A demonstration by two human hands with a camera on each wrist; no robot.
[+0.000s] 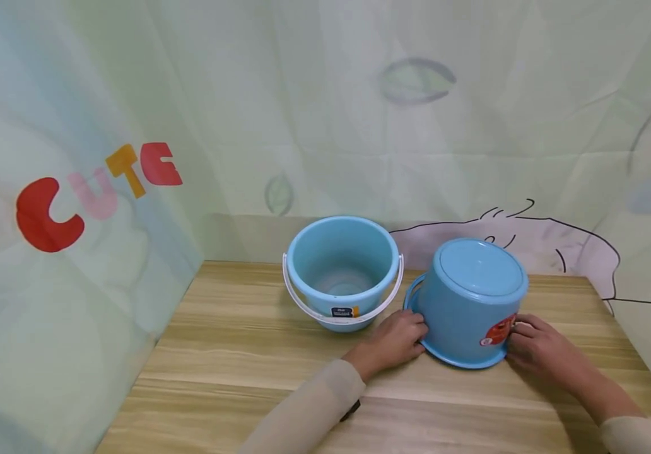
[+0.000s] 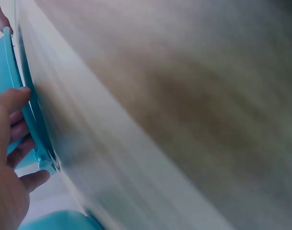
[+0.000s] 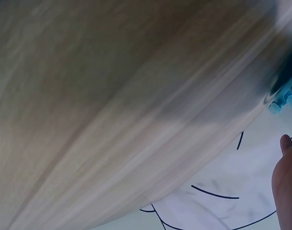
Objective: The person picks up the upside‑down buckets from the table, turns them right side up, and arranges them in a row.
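A blue bucket [image 1: 462,315] is upside down on the table, its base facing up and a red label on its side. Its blue handle [image 1: 410,295] shows at its left. My left hand [image 1: 396,340] grips the rim on the left; in the left wrist view the thumb of that hand [image 2: 9,139] lies against the rim [image 2: 33,124]. On the opposite side my right hand [image 1: 547,353] holds the rim beside the label, its fingertips partly hidden. In the right wrist view only part of the right hand [image 3: 289,177] and a bit of rim show at the edge.
Left of the overturned bucket, a second, light blue bucket [image 1: 339,252] stands upright, its white handle [image 1: 354,320] hanging down in front. Both are on a wood-grain table [image 1: 234,353]. A printed curtain [image 1: 234,126] hangs close behind and along the sides.
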